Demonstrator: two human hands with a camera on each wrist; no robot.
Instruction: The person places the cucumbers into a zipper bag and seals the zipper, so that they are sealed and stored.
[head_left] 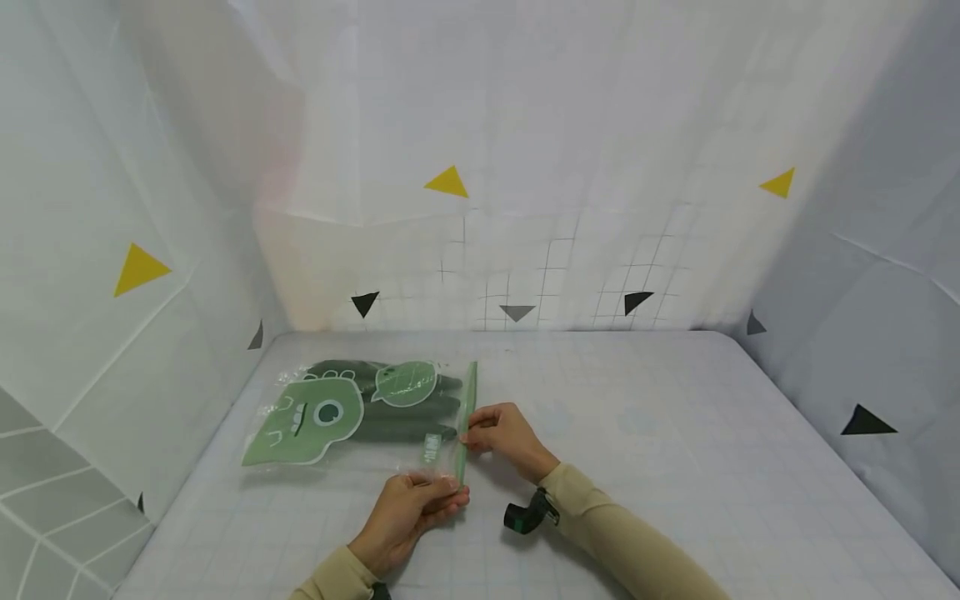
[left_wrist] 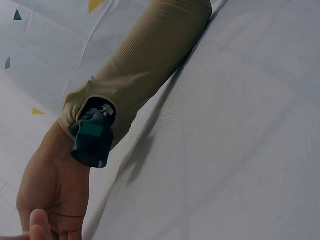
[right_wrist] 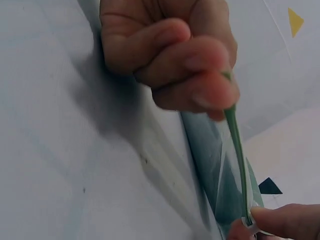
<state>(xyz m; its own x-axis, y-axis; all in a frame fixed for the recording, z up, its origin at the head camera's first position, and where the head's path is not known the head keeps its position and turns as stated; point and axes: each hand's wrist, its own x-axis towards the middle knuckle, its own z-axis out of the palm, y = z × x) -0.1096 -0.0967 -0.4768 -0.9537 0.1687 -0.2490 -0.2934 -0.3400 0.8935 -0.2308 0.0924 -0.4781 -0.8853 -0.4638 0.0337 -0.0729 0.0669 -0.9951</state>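
Observation:
A clear zip bag (head_left: 408, 454) printed with green cartoon monsters lies flat at the left of the table, with dark green finger-like shapes showing through it. Its green zip strip (head_left: 468, 400) faces right. My left hand (head_left: 408, 512) pinches the strip's near end, where a small whitish piece (right_wrist: 248, 221) shows between thumb and finger. Farther up, my right hand (head_left: 506, 437) pinches the same strip between thumb and fingers. The left wrist view catches only a fingertip of the left hand (left_wrist: 39, 225) below the right hand (left_wrist: 55, 190); the bag is out of that view.
A white table (head_left: 675, 433) with a faint grid extends to the right of the bag. White sheets with yellow and black triangles surround it at the back and sides. A black wrist camera (head_left: 525, 515) hangs by the right sleeve (head_left: 622, 533).

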